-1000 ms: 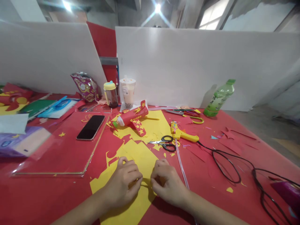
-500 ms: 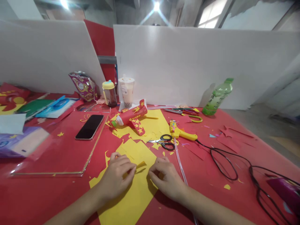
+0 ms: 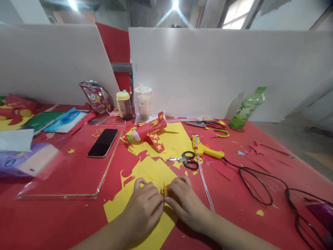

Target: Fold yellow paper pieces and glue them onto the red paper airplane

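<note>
My left hand (image 3: 145, 205) and my right hand (image 3: 186, 201) meet fingertip to fingertip above yellow paper sheets (image 3: 153, 173). Between them stands a small yellow paper strip (image 3: 165, 190), pinched by the fingers of both hands. Beyond the hands lie black-handled scissors (image 3: 186, 159) and a yellow glue gun (image 3: 208, 151). A red paper rocket (image 3: 151, 131) with yellow stars rests on more yellow paper behind them.
A phone (image 3: 102, 143) lies on a clear plastic sleeve at the left, beside a tissue pack (image 3: 26, 161). A black cord (image 3: 249, 168) loops across the right. Cups (image 3: 143, 104) and a green bottle (image 3: 246, 109) stand at the back.
My left hand has moved right with the yellow strip, and the fingertips of both hands have come together. The strip now stands more upright. The view has shifted slightly.
</note>
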Demonstrator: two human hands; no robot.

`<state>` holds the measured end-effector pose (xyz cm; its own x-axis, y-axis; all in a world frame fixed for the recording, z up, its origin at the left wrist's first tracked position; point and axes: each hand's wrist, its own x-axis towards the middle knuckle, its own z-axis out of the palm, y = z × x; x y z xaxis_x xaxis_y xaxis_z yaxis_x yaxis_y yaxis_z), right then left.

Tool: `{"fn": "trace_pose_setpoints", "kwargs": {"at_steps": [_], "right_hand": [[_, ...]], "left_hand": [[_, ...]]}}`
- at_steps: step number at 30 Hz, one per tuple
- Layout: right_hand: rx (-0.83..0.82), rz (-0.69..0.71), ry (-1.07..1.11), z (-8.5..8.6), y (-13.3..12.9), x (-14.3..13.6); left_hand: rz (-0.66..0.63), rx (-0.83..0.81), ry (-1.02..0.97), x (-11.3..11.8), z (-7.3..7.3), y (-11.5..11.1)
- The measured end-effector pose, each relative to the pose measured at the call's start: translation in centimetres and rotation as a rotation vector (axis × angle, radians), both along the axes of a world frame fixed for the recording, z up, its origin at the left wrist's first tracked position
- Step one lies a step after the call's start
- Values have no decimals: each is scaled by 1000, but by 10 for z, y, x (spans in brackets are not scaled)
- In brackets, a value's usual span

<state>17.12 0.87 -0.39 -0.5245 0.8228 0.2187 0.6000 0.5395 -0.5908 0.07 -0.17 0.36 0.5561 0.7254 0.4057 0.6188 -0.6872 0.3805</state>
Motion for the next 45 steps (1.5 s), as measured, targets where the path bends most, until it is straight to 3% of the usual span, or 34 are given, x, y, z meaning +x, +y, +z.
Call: {"fn": "trace_pose_setpoints", "kwargs": {"at_steps": [11,19,25,33,36,41,45], "right_hand": [[53,44,27,-4,0,1],[23,10,76,-1,1,0],[23,35,69,0,1,0],[-84,-188,154,-3,1,2],[-19,-248,259,-5,0,3],[143,-57,247,-4,3,4],[189,-13,226,1,3,3]], "left_hand": [[-17,-20,133,6,-4,-2],[130,-3,22,3,-6,2],[40,-62,-14,5,-5,4],[65,-258,-34,5,-1,9],[90,-288,-82,5,0,10],[103,-280,-125,5,-1,10],[91,-260,-139,5,-3,10]]}}
